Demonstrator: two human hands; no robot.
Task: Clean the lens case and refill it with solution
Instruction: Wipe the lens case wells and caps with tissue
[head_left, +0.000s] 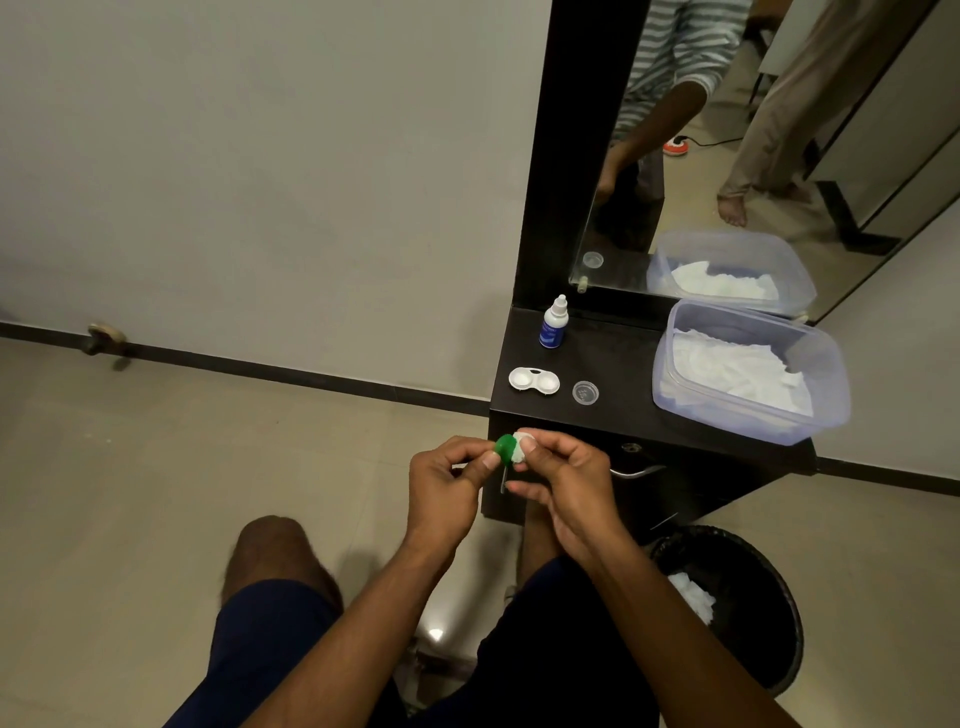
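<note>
A green cap (504, 450) is pinched by the left hand (444, 488) at frame centre, a tissue wad (521, 451) is pressed against it from the right by the gripping right hand (563, 486), and the open lens case (534, 380) is left on the desk (623, 364) just above both.

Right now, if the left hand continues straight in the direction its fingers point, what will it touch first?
The left hand pinches a green cap and points right, toward the right hand. It would first meet the white tissue pinched there, which is probably already touching the cap.
</note>
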